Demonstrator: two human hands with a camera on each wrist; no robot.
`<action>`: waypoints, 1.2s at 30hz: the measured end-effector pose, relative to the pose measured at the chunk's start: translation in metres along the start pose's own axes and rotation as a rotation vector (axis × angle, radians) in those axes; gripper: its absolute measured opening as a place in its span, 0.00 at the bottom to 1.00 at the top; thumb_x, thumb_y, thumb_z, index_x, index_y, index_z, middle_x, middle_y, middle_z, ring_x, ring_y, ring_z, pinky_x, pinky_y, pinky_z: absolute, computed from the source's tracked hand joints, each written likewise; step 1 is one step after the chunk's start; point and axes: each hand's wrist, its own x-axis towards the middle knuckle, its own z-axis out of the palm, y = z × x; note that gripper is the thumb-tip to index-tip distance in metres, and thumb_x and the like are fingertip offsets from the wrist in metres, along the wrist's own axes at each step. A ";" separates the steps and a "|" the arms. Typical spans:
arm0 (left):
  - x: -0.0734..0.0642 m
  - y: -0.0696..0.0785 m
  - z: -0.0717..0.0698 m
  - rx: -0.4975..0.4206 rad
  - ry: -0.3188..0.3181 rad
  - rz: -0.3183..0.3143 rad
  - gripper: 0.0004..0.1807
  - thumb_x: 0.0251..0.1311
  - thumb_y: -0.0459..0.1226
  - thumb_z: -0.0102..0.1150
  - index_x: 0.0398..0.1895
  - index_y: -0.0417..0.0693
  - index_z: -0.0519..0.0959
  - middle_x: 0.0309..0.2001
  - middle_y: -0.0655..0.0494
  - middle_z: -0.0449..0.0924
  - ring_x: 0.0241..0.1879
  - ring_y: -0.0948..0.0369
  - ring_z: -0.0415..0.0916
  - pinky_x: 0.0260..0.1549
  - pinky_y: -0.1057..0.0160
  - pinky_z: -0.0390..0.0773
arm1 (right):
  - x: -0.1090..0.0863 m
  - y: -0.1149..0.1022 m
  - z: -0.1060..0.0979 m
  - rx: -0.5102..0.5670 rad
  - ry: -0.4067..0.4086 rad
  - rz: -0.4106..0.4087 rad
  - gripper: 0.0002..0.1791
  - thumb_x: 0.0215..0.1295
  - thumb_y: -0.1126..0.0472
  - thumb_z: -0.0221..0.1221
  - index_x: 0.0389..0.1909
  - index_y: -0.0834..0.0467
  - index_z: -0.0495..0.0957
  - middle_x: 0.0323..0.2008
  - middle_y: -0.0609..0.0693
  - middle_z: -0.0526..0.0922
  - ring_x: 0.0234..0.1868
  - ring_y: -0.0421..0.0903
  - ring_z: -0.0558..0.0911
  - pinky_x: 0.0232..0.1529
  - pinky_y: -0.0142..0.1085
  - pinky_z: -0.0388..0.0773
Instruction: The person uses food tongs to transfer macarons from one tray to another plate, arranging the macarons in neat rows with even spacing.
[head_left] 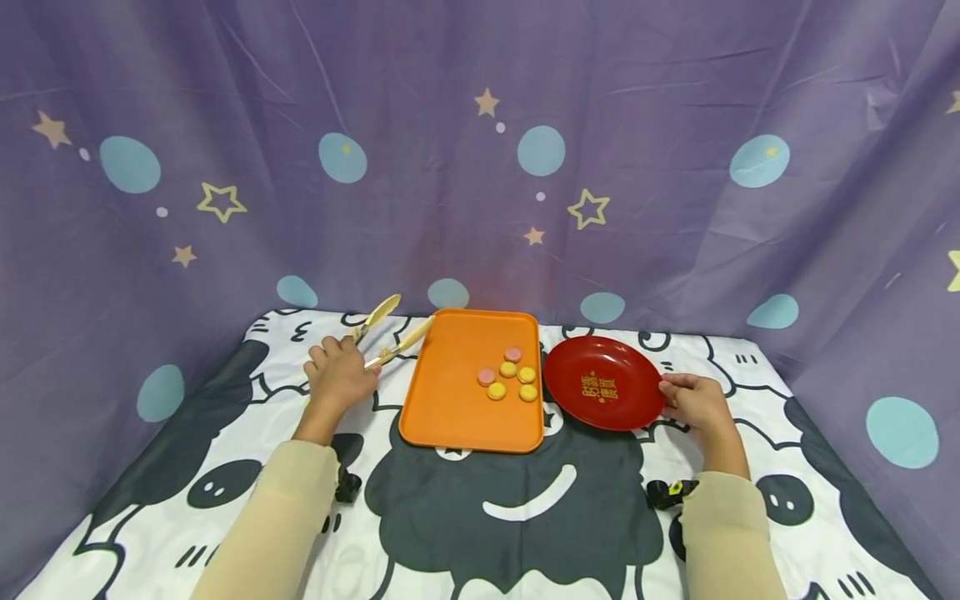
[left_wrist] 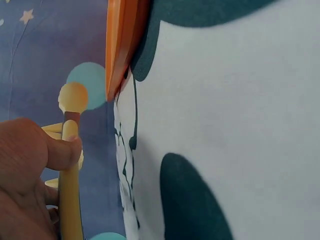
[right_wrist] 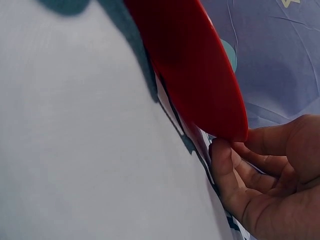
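Observation:
My left hand [head_left: 341,377] grips a pair of yellow-tipped tongs [head_left: 405,342], whose two arms stand spread apart left of an orange tray [head_left: 457,417]. In the left wrist view the thumb presses along one tong arm [left_wrist: 71,200]. Several small yellow cookies [head_left: 497,391] and two pink ones [head_left: 486,377] lie on the tray's right half. On the right, my right hand [head_left: 697,404] pinches the rim of a red plate [head_left: 630,375] with gold lettering. The right wrist view shows thumb and fingers on the edge of the plate [right_wrist: 200,75].
A white cloth [head_left: 345,550] with dark cartoon faces covers the table. Behind it hangs a purple curtain [head_left: 420,208] with stars and blue dots, close to the table's far edge. The plate sits right beside the tray's right edge.

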 end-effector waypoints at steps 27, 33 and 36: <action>-0.022 0.033 -0.008 0.081 -0.025 0.313 0.35 0.70 0.43 0.57 0.70 0.26 0.62 0.59 0.32 0.62 0.54 0.36 0.56 0.49 0.39 0.57 | 0.000 0.003 -0.001 0.016 -0.017 -0.018 0.23 0.77 0.64 0.55 0.65 0.75 0.69 0.40 0.53 0.81 0.33 0.40 0.83 0.37 0.35 0.85; -0.027 0.034 -0.005 0.103 -0.032 0.386 0.34 0.68 0.42 0.59 0.69 0.29 0.64 0.59 0.34 0.63 0.51 0.40 0.58 0.46 0.42 0.58 | -0.001 0.004 -0.001 0.013 -0.021 -0.031 0.24 0.76 0.65 0.55 0.65 0.76 0.69 0.42 0.54 0.80 0.33 0.39 0.83 0.37 0.35 0.84; -0.029 0.033 -0.004 0.117 -0.016 0.424 0.33 0.67 0.42 0.61 0.67 0.30 0.67 0.57 0.36 0.65 0.50 0.41 0.59 0.45 0.43 0.59 | -0.002 0.004 -0.001 0.013 -0.021 -0.035 0.24 0.76 0.65 0.55 0.65 0.76 0.68 0.43 0.55 0.80 0.33 0.39 0.83 0.37 0.35 0.84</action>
